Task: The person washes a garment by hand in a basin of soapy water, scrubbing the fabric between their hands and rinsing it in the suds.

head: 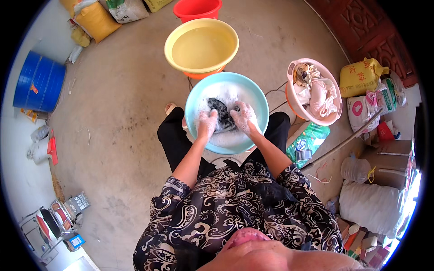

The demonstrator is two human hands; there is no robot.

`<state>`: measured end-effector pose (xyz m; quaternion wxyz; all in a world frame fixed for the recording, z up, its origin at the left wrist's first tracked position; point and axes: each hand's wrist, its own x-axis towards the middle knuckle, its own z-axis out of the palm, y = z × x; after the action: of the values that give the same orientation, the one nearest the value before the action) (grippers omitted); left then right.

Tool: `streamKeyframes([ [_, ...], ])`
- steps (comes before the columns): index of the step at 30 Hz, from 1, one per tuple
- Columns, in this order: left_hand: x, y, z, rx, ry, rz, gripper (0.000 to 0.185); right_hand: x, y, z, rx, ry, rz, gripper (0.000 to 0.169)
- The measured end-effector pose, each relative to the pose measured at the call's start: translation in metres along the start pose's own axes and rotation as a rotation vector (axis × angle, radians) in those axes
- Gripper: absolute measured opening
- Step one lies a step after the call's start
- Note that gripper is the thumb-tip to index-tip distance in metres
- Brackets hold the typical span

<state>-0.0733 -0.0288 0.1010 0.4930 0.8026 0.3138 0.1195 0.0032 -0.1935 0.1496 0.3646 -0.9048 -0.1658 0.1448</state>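
Note:
A light blue plastic basin (228,150) full of white suds stands between my knees. In it lies a dark, wet, patterned cloth (221,110), partly sunk in the foam. My left hand (207,121), covered in suds, is at the cloth's left edge. On its right side my right hand (244,117), foamy too, touches the cloth near its upper end; whether the fingers close on fabric is hidden by suds.
Beyond the basin stands a yellow basin (203,44) of water, with a red basin (198,10) behind. At right, a pink basin (313,91) holds light clothes, near a green package (308,140) and a long pole (342,144). A blue drum (39,81) stands far left.

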Motion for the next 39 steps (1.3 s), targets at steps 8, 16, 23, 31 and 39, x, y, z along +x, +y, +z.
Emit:
streamKeyframes([
  [8,0.016,-0.032,0.056,0.198,-0.263,-0.099,0.056,0.038,0.086,0.118,-0.218,-0.139,-0.068,0.061],
  [16,0.045,-0.072,0.074,0.25,-0.515,-0.34,0.048,0.064,0.181,0.191,0.597,-0.382,0.072,0.056],
  [23,0.057,-0.029,0.071,0.139,-0.277,-0.334,0.034,0.093,0.186,0.189,1.231,-0.35,0.417,0.045],
  [31,0.048,-0.012,0.022,-0.222,-0.091,0.286,0.018,0.051,0.049,0.08,0.195,0.322,-0.315,0.017],
  [39,-0.023,0.034,-0.009,0.513,0.041,0.368,0.049,0.001,0.022,0.015,0.014,-0.047,-0.339,0.033],
])
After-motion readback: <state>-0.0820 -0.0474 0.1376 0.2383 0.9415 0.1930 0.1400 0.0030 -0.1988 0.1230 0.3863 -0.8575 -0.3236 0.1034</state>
